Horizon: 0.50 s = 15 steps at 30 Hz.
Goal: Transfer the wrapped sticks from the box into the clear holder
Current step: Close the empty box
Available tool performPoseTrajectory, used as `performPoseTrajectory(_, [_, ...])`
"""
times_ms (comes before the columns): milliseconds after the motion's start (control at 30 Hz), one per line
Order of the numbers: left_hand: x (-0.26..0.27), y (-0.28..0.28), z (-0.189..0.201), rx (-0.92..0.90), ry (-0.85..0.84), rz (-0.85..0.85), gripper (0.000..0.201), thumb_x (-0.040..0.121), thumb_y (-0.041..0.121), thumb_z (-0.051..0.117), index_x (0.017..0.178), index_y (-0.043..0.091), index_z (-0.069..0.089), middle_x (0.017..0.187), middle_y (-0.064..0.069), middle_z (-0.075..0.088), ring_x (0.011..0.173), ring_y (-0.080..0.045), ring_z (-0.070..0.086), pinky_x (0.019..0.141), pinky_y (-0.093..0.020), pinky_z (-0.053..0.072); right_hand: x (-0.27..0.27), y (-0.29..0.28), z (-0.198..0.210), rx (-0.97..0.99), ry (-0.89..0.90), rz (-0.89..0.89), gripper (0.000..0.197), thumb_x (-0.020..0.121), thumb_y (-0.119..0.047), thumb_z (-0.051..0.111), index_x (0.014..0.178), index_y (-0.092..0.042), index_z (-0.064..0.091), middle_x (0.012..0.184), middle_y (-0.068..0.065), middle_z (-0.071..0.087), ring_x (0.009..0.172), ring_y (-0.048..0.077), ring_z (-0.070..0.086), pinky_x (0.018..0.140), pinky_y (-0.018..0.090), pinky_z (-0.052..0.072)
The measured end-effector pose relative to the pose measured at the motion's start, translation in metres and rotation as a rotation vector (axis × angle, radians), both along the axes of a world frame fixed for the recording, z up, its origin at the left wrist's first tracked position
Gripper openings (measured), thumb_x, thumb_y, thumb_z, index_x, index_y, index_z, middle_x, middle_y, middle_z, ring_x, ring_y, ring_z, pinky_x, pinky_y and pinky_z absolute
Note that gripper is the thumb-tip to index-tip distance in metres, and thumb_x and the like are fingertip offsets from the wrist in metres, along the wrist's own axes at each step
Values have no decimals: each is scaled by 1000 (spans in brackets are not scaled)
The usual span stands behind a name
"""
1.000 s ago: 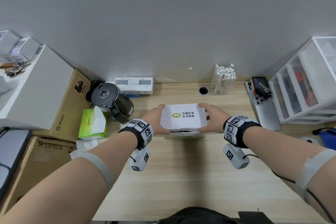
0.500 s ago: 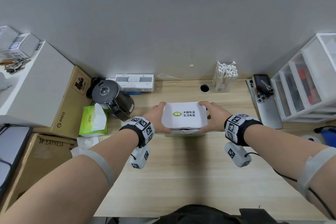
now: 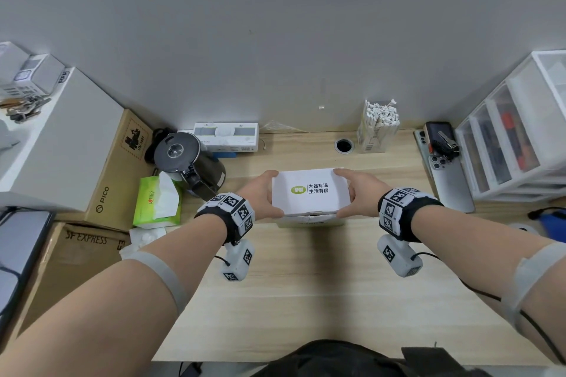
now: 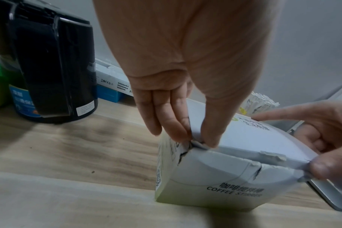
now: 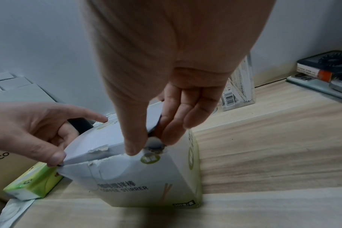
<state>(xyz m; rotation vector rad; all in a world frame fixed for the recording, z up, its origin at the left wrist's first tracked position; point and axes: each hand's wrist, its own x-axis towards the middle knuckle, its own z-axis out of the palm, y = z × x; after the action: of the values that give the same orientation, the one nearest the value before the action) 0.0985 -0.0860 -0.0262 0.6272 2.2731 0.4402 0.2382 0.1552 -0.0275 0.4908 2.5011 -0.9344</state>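
Torn cardboard box, curved lid pinched

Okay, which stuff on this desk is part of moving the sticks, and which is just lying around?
Part of the job:
white box, its lid pinched by the left hand and right hand
clear holder, already holding wrapped sticks

Just lying around:
black kettle
green tissue pack
phone
drawer unit

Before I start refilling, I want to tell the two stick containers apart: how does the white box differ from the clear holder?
The white box is opaque, so its contents are hidden; the clear holder shows its wrapped sticks.
The box sits mid-desk, both hands pinching its lid; the holder stands untouched by the wall.
The box is low and wide; the holder is tall and narrow.
Both rest on the desk.
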Motion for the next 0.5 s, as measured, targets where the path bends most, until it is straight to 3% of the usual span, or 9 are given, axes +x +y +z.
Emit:
performPoseTrajectory(100, [0,1,-1,-12,21,-13,103,73,21,85,157,25,25,85,-2,69,78,-20,65,78,-34,58,0,0,2,12,-14,7,111,65,-36,89,155,-26,24,78,-11,49,76,12,50,59,19,37])
performPoseTrajectory(167, [0,2,0,-22,39,-29,103,74,21,85,158,23,25,88,1,63,83,-22,63,79,-33,56,1,0,3,24,-31,16,111,68,-34,88,156,-25,22,89,-3,55,85,13,46,56,14,34])
performPoseTrajectory(233, [1,4,0,-38,52,-41,102,76,21,84,158,22,24,93,0,61,88,-24,63,78,-32,54,0,-2,3,42,-43,21,110,68,-35,88,156,-26,22,97,0,53,84,14,48,57,15,38])
performPoseTrajectory(300, [2,5,0,-64,67,-52,102,77,21,84,159,22,23,96,-1,60,96,-29,66,80,-34,55,0,-4,3,103,-57,35,111,67,-41,86,156,-29,20,107,-4,57,93,17,56,72,22,45])
performPoseTrajectory(333, [2,6,0,-74,75,-55,103,77,22,84,159,22,22,97,-2,60,100,-31,68,81,-35,56,0,-5,2,151,-62,52,112,66,-46,85,156,-31,19,122,-3,60,106,20,58,82,25,46])
performPoseTrajectory(400, [3,7,-1,-93,95,-67,104,76,25,84,159,22,21,96,-1,59,100,-31,67,81,-37,57,0,-7,0,224,-62,75,114,65,-51,83,156,-33,16,147,-3,49,126,23,52,95,31,46])
performPoseTrajectory(500, [3,7,-3,-106,126,-72,105,74,27,84,158,24,21,96,0,57,95,-28,65,81,-40,60,1,-8,-2,266,-34,73,112,62,-53,83,153,-36,20,142,-3,53,121,24,55,93,35,50])
